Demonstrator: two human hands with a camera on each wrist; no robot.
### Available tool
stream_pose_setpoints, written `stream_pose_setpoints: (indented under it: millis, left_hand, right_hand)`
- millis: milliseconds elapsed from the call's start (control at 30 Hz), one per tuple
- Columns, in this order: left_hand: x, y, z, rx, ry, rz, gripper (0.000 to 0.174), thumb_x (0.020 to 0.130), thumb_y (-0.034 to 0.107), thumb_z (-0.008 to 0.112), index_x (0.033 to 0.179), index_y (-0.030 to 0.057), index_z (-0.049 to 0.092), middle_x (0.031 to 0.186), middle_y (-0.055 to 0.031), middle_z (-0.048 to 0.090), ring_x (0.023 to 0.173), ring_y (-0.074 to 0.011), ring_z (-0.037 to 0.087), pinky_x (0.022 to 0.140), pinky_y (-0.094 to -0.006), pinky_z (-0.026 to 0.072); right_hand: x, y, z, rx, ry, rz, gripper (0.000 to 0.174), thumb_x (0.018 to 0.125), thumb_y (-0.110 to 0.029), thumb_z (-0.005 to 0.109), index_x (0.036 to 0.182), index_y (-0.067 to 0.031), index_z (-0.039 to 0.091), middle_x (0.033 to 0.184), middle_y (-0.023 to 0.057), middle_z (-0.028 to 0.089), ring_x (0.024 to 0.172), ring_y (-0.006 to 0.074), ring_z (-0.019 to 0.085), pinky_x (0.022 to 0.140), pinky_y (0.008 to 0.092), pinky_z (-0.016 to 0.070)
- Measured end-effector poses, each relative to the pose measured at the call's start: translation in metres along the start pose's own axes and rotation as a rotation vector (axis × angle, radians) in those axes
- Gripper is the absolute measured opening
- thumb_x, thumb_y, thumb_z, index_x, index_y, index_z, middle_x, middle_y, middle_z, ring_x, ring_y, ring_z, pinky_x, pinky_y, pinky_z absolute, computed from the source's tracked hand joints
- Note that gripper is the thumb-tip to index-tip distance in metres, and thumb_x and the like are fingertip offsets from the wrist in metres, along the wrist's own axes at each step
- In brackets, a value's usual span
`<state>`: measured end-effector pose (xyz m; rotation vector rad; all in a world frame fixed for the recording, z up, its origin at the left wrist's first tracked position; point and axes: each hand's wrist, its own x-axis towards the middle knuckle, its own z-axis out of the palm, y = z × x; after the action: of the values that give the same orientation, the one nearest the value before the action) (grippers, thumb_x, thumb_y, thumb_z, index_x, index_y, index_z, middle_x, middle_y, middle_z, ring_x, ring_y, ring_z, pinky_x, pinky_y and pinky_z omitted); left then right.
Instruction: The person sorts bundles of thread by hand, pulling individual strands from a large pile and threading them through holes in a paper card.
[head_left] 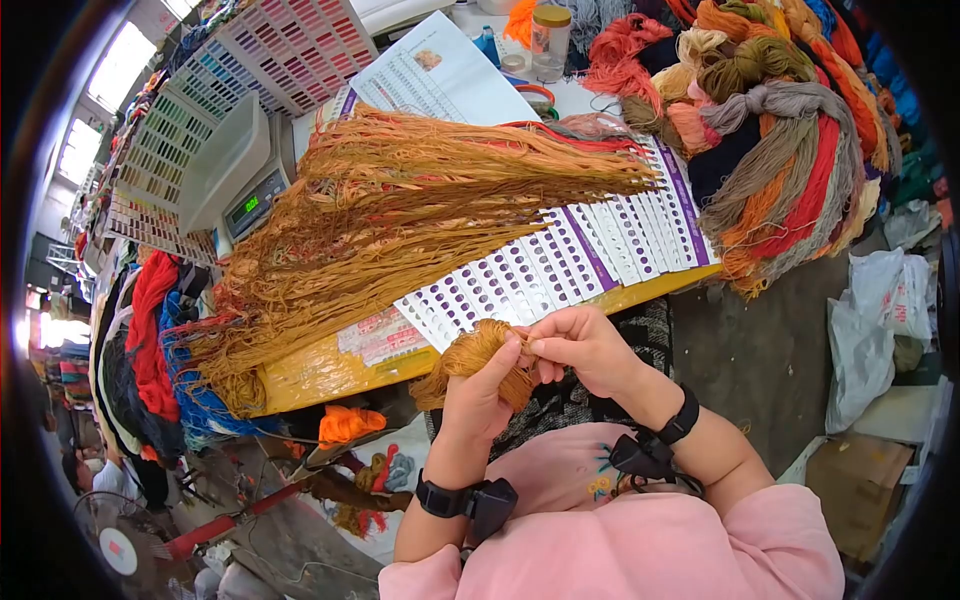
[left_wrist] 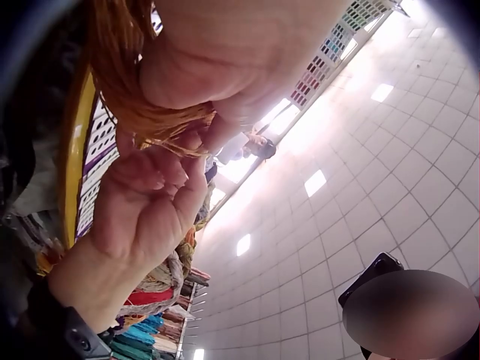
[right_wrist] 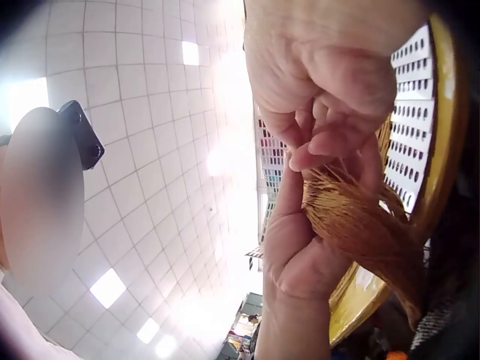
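Observation:
A golden-brown skein of thread [head_left: 478,352] is held in front of the table edge, over the lap. My left hand [head_left: 482,392] grips it, thumb along its upper side. Fingertips of my right hand [head_left: 580,350] pinch strands at the skein's right end, right beside the left thumb tip. In the right wrist view the skein [right_wrist: 352,217] fans out from the fingers and hangs down to the right. From the left wrist, thin loose strands of the skein [left_wrist: 176,135] run between both hands' fingertips.
A large pile of golden-brown thread [head_left: 400,200] covers the yellow-edged table [head_left: 330,375]. Punched white cards [head_left: 520,270] lie beneath it. Behind stand a scale [head_left: 250,200], a colour chart [head_left: 290,50] and a jar [head_left: 550,42]. Mixed skeins [head_left: 790,150] heap at right; a fan [head_left: 120,550] is lower left.

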<state>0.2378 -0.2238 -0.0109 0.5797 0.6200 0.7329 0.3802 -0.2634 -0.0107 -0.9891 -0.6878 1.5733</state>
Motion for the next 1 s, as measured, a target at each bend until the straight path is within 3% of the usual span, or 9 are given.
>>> stream_pose_setpoints:
  millis: [367,567,667,800,833,900,933,967,1000]
  left_hand:
    - [0.010,0.029,0.014,-0.160,0.235,-0.044,0.019,0.086,0.018,0.042,0.095,0.0028,0.048,0.098,-0.0141,0.054,0.074,-0.0153,0.055,0.059,-0.0260,0.0480]
    - [0.009,0.076,-0.079,-0.495,-0.168,-0.135,0.014,0.085,0.008,0.042,0.095,0.0008,0.048,0.074,-0.0069,0.054,0.045,-0.0057,0.047,0.037,-0.0170,0.0346]
    - [-0.024,0.117,-0.161,-0.791,0.227,0.133,0.014,0.085,0.004,0.036,0.074,-0.0013,0.044,0.053,0.0016,0.036,0.040,-0.0040,0.034,0.039,-0.0168,0.0279]
    - [-0.066,0.154,-0.267,-0.855,0.351,0.318,0.008,0.084,0.008,0.038,0.081,0.0009,0.042,0.052,0.0016,0.035,0.039,-0.0039,0.030,0.038,-0.0173,0.0245]
    - [-0.066,0.159,-0.261,-0.841,0.300,0.333,0.013,0.085,0.010,0.039,0.089,-0.0013,0.043,0.054,0.0008,0.037,0.040,-0.0036,0.030,0.038,-0.0173,0.0242]
    - [-0.046,0.158,-0.200,-0.827,0.231,0.233,0.031,0.086,0.016,0.040,0.108,-0.0052,0.037,0.060,-0.0005,0.043,0.040,-0.0030,0.031,0.037,-0.0169,0.0243]
    - [-0.013,0.142,-0.148,-0.820,0.203,0.118,0.043,0.087,0.019,0.040,0.119,-0.0069,0.029,0.064,-0.0010,0.046,0.040,-0.0028,0.031,0.037,-0.0164,0.0247]
    - [0.016,0.126,-0.124,-0.709,0.079,0.010,0.040,0.087,0.018,0.040,0.118,-0.0068,0.031,0.067,-0.0012,0.050,0.040,-0.0035,0.034,0.036,-0.0164,0.0256]
    - [0.044,0.107,-0.094,-0.691,0.024,-0.079,0.037,0.087,0.017,0.041,0.114,-0.0070,0.036,0.067,-0.0017,0.051,0.040,-0.0027,0.036,0.036,-0.0161,0.0284]
  right_hand:
    - [-0.003,0.002,-0.009,0.282,-0.115,0.003,0.008,0.077,-0.005,0.052,0.071,-0.0007,0.052,0.067,0.0036,0.051,0.054,0.0077,0.046,0.047,0.0177,0.0361]
    - [-0.035,-0.051,-0.093,0.757,0.108,-0.336,0.007,0.083,-0.008,0.045,0.087,-0.0036,0.049,0.093,0.0084,0.051,0.061,0.0077,0.049,0.040,0.0157,0.0371]
    - [-0.080,-0.101,-0.161,0.837,-0.014,-0.552,0.006,0.082,-0.007,0.045,0.085,-0.0015,0.043,0.068,0.0037,0.042,0.065,0.0118,0.047,0.062,0.0271,0.0440]
    - [-0.215,-0.195,-0.365,0.150,0.826,-1.192,0.013,0.075,-0.003,0.045,0.083,0.0063,0.048,0.075,0.0132,0.050,0.078,0.0242,0.048,0.083,0.0370,0.0360]
    - [-0.238,-0.214,-0.382,0.124,0.252,-1.261,0.016,0.077,-0.006,0.042,0.083,0.0061,0.050,0.080,0.0147,0.053,0.083,0.0240,0.049,0.085,0.0354,0.0353]
    - [-0.181,-0.228,-0.302,-0.026,0.601,-1.198,0.018,0.079,-0.010,0.040,0.084,0.0037,0.052,0.083,0.0136,0.055,0.083,0.0240,0.051,0.083,0.0332,0.0363]
    - [-0.124,-0.207,-0.242,-0.802,0.951,-1.127,0.017,0.079,-0.010,0.043,0.086,0.0018,0.053,0.082,0.0111,0.055,0.080,0.0215,0.051,0.080,0.0302,0.0381]
    - [-0.083,-0.193,-0.243,-0.401,0.449,-1.029,0.014,0.078,-0.009,0.045,0.086,-0.0013,0.055,0.083,0.0083,0.056,0.080,0.0172,0.051,0.075,0.0269,0.0392]
    - [-0.047,-0.170,-0.208,-0.449,0.584,-0.820,0.012,0.074,-0.009,0.051,0.082,-0.0010,0.056,0.078,0.0057,0.056,0.074,0.0137,0.050,0.070,0.0255,0.0394]
